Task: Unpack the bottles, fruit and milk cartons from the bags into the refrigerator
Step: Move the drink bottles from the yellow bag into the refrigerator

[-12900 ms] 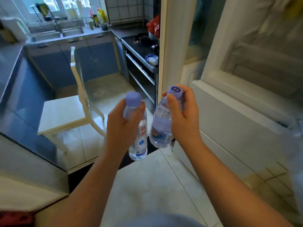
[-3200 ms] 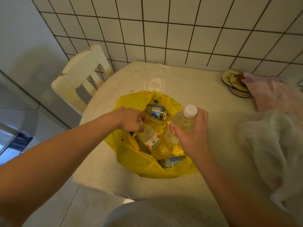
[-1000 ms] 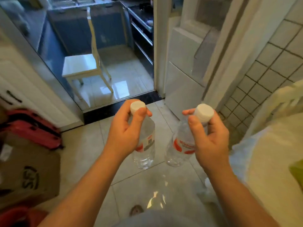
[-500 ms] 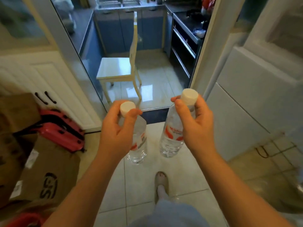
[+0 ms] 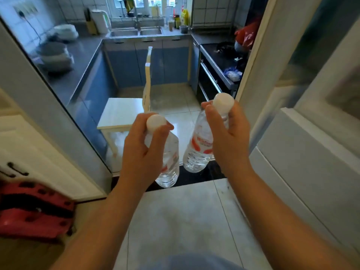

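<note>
Now, against half a second back: both bottles kept in hand, white chair (image 5: pixel 120 114) nearer, sink (image 5: pixel 136 32) and window (image 5: pixel 148 2) newly in view, cardboard box and my foot gone from view.

Item one: left bottle (image 5: pixel 169 162), clear plastic, white cap, red-printed label, upright; left grip (image 5: pixel 142 152) pinching its neck under the cap.

Item two: right bottle (image 5: pixel 198 149), like pattern, slightly tilted; right grip (image 5: pixel 229 137) pinching its neck.

Both held just apart, over the dark threshold (image 5: pixel 194 178) and floor tiles (image 5: pixel 185 221).

Bottle contents: colourless, level not discernible. Red crate (image 5: pixel 33 211), left: contents not discernible.
</note>
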Available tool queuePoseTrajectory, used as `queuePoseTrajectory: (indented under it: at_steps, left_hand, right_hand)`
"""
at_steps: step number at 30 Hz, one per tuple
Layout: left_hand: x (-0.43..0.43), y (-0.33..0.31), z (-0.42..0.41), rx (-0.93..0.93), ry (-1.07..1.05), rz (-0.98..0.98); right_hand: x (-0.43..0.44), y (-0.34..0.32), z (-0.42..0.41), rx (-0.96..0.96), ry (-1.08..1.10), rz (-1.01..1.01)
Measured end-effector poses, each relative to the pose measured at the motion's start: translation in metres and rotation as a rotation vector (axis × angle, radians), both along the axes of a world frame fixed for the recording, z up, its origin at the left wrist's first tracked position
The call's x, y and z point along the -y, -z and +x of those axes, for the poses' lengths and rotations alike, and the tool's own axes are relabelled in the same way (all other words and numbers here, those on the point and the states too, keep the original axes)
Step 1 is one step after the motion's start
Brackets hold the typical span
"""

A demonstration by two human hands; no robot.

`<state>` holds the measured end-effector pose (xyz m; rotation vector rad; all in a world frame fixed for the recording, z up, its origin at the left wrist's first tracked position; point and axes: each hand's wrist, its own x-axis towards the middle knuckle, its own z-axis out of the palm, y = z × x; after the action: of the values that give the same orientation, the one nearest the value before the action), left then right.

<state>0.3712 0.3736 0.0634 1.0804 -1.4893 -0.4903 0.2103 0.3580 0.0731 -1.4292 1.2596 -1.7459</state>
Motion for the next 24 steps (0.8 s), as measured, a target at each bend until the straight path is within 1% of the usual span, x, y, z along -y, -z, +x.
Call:
queuePoseTrajectory:
  at_steps: [3,6,11,18,24]
  left_hand:
    - [0.049,0.002,-0.039,-0.027,0.106,-0.030]
    - [0.096,0.004,-0.088,-0.068,0.250,-0.026]
    - [0.160,0.000,-0.183,-0.076,0.551,-0.020]
    - [0.239,-0.011,-0.327,-0.084,0.826,-0.064]
    - [0.289,-0.044,-0.438,-0.153,1.036,-0.137]
  right_hand:
    - [0.032,-0.002,-0.039,0.020,0.100,0.033]
    - [0.054,-0.003,-0.082,0.018,0.251,0.050]
    - [0.071,-0.009,-0.155,0.010,0.500,-0.008]
    - [0.090,-0.015,-0.263,-0.048,0.868,-0.059]
    - [0.108,-0.047,-0.342,-0.060,1.127,-0.153]
